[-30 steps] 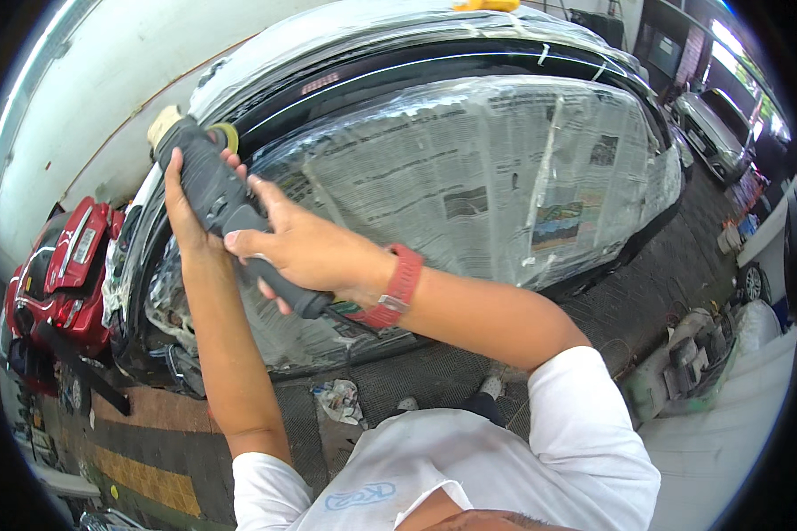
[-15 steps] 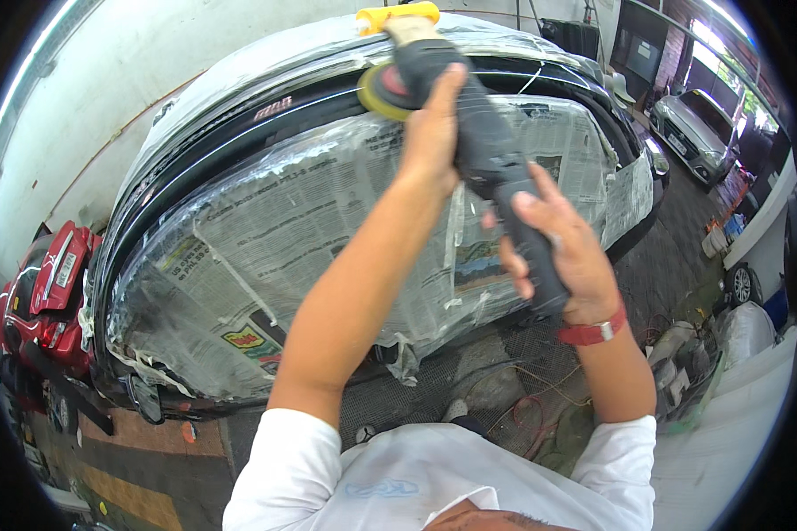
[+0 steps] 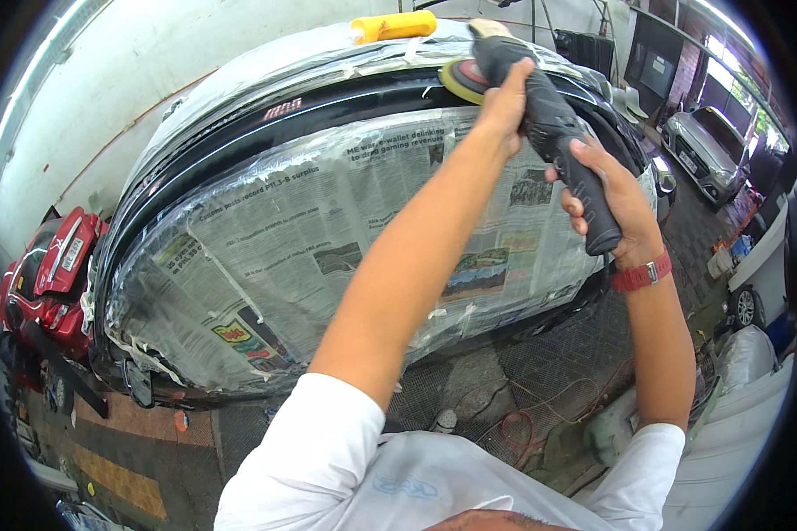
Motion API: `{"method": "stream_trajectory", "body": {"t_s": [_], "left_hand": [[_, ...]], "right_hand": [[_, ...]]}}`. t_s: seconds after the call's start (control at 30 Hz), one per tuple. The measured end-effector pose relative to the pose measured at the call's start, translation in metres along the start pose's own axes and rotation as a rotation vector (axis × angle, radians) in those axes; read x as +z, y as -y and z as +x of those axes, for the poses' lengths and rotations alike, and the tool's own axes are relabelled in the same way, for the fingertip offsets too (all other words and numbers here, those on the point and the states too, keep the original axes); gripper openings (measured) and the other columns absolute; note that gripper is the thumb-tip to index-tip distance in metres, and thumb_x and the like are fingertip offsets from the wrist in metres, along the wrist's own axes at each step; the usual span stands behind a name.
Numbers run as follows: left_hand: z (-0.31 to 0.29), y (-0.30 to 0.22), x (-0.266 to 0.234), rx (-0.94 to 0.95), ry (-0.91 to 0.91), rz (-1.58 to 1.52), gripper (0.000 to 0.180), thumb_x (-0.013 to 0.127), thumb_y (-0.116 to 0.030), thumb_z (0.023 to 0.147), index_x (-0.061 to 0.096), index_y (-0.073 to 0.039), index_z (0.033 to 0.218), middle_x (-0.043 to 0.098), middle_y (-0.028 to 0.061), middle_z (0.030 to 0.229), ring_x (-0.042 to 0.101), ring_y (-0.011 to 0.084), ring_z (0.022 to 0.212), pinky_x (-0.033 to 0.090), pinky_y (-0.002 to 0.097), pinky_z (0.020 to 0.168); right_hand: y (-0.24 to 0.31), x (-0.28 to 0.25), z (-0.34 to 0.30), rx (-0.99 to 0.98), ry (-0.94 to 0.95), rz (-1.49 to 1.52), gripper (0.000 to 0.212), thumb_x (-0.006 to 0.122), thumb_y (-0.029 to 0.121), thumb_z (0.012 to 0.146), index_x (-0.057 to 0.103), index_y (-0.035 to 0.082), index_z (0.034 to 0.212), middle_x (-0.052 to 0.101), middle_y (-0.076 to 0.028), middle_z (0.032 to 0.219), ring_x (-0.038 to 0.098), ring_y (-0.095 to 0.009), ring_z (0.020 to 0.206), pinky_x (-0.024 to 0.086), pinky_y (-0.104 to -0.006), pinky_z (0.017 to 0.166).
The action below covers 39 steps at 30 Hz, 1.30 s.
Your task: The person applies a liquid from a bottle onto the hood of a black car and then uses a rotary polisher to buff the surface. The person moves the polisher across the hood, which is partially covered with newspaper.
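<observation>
Both hands hold a black rotary polisher [image 3: 551, 111]. My left hand [image 3: 506, 108] wraps around its body near the head, and my right hand [image 3: 613, 190], with a red watch on the wrist, grips the rear handle. The polisher's round yellow-edged pad [image 3: 460, 84] is against or just over the glossy black roof edge [image 3: 354, 99] of a car; exact contact is hard to tell. Below that strip, newspaper [image 3: 328, 221] taped under clear film covers the car's side. A yellow bottle [image 3: 394, 26] lies on the film-covered roof, left of the polisher's head.
A red car [image 3: 58, 265] stands at the left and a silver car [image 3: 708, 150] at the far right. A wheel [image 3: 746, 305] and wrapped items sit along the right wall. A red hose [image 3: 515, 425] and cords lie on the floor near my feet.
The polisher and both hands have moved right along the roof edge, with the pad now farther right. Both grips stay the same. The view has shifted slightly.
</observation>
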<state>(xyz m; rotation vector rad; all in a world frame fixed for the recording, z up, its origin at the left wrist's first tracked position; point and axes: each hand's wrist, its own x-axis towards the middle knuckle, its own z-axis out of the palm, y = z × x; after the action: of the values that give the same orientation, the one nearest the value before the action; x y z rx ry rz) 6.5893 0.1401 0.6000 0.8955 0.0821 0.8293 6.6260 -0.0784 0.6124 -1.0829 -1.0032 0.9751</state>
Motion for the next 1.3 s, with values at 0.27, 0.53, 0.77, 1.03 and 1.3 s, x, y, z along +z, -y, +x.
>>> {"method": "stream_trajectory", "body": {"t_s": [0.27,0.53,0.77,1.03,1.3], "left_hand": [[-0.155,-0.134,-0.102,0.275,-0.132,0.149,0.055,0.078,-0.053,0.096,0.064,-0.008,0.124,0.072,0.0109,0.107,0.074,0.0238,0.097,0.063,0.0436,0.090],[-0.337,-0.259,-0.221,0.271,-0.486,0.380,0.072,0.070,-0.052,0.100,0.058,0.006,0.140,0.074,0.0184,0.115,0.076,0.0265,0.098,0.066,0.0410,0.089],[-0.395,-0.276,-0.267,0.169,-0.568,0.597,0.057,0.072,-0.044,0.099,0.068,0.007,0.125,0.076,0.0173,0.107,0.077,0.0246,0.092,0.065,0.0382,0.084],[-0.275,-0.220,-0.198,0.018,-0.329,0.876,0.050,0.080,-0.034,0.094,0.067,0.004,0.124,0.077,0.0148,0.104,0.077,0.0204,0.088,0.064,0.0350,0.079],[-0.124,-0.109,-0.119,-0.104,-0.062,0.956,0.058,0.083,-0.035,0.092,0.062,0.002,0.131,0.076,0.0144,0.111,0.077,0.0200,0.094,0.063,0.0354,0.086]], "right_hand": [[-0.029,0.149,-0.007,0.090,0.309,0.033,0.072,0.068,0.037,0.108,0.034,0.011,0.166,0.067,-0.012,0.109,0.063,-0.009,0.058,0.054,-0.0235,0.041],[-0.154,0.336,-0.019,-0.012,0.607,0.128,0.101,0.063,0.023,0.108,-0.013,0.007,0.173,0.067,-0.019,0.106,0.061,-0.016,0.056,0.055,-0.0345,0.051],[-0.260,0.422,-0.030,-0.220,0.473,0.056,0.110,0.070,0.015,0.101,-0.013,0.003,0.174,0.031,-0.043,0.169,0.042,-0.049,0.156,0.034,-0.0490,0.128],[-0.263,0.362,-0.003,-0.255,0.165,0.352,0.110,0.070,0.016,0.102,-0.011,0.003,0.174,0.034,-0.035,0.168,0.042,-0.041,0.156,0.034,-0.0453,0.127],[-0.241,0.217,0.044,-0.251,-0.059,0.461,0.108,0.070,0.010,0.103,-0.011,0.015,0.175,0.065,-0.014,0.117,0.060,-0.012,0.062,0.053,-0.0293,0.055]]}}
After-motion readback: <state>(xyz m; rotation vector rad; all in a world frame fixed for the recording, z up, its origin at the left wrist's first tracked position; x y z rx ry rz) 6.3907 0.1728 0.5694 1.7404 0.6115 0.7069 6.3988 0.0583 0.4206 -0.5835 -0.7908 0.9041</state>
